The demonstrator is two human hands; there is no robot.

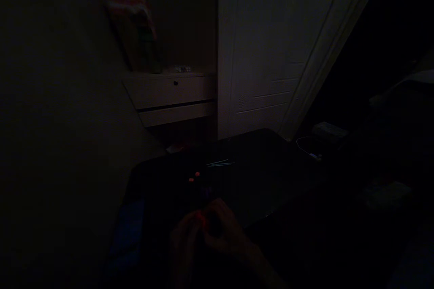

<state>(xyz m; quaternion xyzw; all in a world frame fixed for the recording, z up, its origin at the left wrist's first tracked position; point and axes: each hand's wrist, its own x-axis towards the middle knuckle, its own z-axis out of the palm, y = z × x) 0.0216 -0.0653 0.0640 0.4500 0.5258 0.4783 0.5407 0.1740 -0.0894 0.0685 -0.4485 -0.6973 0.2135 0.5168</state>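
The room is very dark. My left hand [185,235] and my right hand [225,230] meet low in the middle, fingers pinched together around a small orange-red piece [201,219]. They hover over a dark table [271,167]. Two small orange pieces [194,177] lie on the table just beyond my hands. A thin pale stick-like thing [220,163] lies farther back. How each finger sits is hard to make out in the dark.
A pale shelf unit with a knobbed drawer [174,92] stands against the wall behind, with a reddish packet [134,31] leaning on top. A white door [271,54] is at the back right. A cable and a box [325,137] lie right of the table.
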